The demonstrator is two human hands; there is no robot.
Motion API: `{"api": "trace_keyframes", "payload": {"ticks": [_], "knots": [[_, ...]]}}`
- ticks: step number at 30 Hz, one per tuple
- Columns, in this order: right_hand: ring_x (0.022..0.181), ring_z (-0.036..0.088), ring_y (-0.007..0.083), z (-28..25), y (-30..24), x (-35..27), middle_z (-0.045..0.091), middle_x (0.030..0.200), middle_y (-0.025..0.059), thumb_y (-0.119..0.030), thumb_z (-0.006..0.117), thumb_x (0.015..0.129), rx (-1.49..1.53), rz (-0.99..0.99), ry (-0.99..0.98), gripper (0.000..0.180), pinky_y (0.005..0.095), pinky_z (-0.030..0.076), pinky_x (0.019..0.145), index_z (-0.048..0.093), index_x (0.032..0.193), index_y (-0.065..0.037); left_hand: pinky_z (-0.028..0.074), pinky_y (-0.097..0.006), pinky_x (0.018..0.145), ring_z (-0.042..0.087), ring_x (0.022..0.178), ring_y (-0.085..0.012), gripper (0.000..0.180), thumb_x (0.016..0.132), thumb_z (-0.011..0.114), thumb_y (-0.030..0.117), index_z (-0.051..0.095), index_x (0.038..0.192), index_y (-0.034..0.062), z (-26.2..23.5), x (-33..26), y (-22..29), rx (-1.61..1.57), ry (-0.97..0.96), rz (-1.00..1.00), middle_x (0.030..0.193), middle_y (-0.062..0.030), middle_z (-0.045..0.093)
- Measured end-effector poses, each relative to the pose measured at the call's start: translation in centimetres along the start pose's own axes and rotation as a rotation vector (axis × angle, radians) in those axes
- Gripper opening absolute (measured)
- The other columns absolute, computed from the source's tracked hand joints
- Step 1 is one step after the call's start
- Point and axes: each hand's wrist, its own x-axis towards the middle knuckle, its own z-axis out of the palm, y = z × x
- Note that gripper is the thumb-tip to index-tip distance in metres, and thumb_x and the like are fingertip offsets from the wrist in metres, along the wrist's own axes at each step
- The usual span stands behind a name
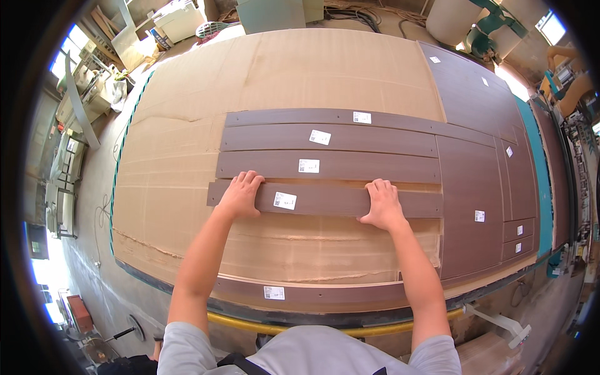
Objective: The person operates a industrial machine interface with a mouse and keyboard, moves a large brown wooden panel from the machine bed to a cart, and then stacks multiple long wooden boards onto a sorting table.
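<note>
A long dark brown board strip (325,200) with a white label lies across a big light brown bed (187,206). My left hand (240,195) rests flat on its left part, fingers hooked over the far edge. On its right part my right hand (382,204) grips the strip the same way. Three similar labelled strips (331,165) lie side by side just beyond it. Another dark strip (312,292) sits along the near edge of the bed.
Larger dark brown panels (472,206) with small white labels fill the right side of the bed. A yellow rail (281,326) runs under the near edge. Machines and benches (81,100) stand at the left, more equipment at the far right.
</note>
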Motion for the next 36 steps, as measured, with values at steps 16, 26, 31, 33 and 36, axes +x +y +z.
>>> {"api": "trace_keyframes", "payload": {"ticks": [16, 26, 31, 33, 36], "knots": [[0.125, 0.052, 0.0287, -3.0, 3.4, 8.2, 0.055, 0.125, 0.0099, -0.033, 0.091, 0.056, -0.044, -0.113, 0.188, 0.079, 0.0447, 0.037, 0.112, 0.059, 0.124, -0.008, 0.048, -0.041, 0.102, 0.055, 0.117, -0.0336, 0.074, 0.055, 0.087, 0.023, 0.058, 0.12, 0.0036, -5.0, 6.9, -1.9, 0.045, 0.088, 0.053, 0.12, -0.0137, 0.056], [0.124, 0.052, 0.0281, -1.9, 3.2, 10.0, 0.057, 0.121, 0.0106, -0.041, 0.091, 0.06, -0.195, -0.048, -0.131, 0.087, 0.0434, 0.037, 0.111, 0.052, 0.132, -0.011, 0.046, -0.04, 0.107, 0.051, 0.127, -0.0308, 0.087, 0.054, 0.087, 0.016, 0.053, 0.133, 0.0089, -2.3, 8.1, -1.0, 0.004, 0.011, 0.048, 0.13, -0.0112, 0.054], [0.124, 0.053, 0.0283, -1.3, 2.1, 5.7, 0.058, 0.122, 0.0114, -0.042, 0.091, 0.062, -0.197, -0.126, -0.02, 0.088, 0.0441, 0.039, 0.108, 0.052, 0.135, -0.01, 0.043, -0.041, 0.114, 0.049, 0.132, -0.0321, 0.09, 0.053, 0.085, 0.009, 0.052, 0.136, 0.0108, -2.9, 6.6, -0.5, -0.042, 0.003, 0.086, 0.135, -0.0112, 0.054], [0.123, 0.054, 0.0287, -0.8, 2.2, 5.4, 0.059, 0.122, 0.0119, -0.036, 0.089, 0.065, -0.199, -0.119, 0.003, 0.083, 0.043, 0.039, 0.107, 0.054, 0.136, -0.01, 0.041, -0.041, 0.116, 0.048, 0.134, -0.0325, 0.092, 0.053, 0.085, 0.009, 0.05, 0.138, 0.0109, -2.8, 6.8, -0.4, -0.059, 0.035, 0.113, 0.139, -0.0121, 0.053], [0.121, 0.055, 0.029, -0.9, 2.1, 5.6, 0.06, 0.121, 0.0115, -0.028, 0.089, 0.065, -0.093, -0.076, -0.037, 0.081, 0.0417, 0.039, 0.108, 0.054, 0.137, -0.011, 0.038, -0.042, 0.118, 0.052, 0.131, -0.0326, 0.094, 0.054, 0.085, 0.008, 0.048, 0.142, 0.0104, -3.3, 6.4, -0.6, -0.018, 0.068, 0.129, 0.137, -0.0141, 0.058]]}}
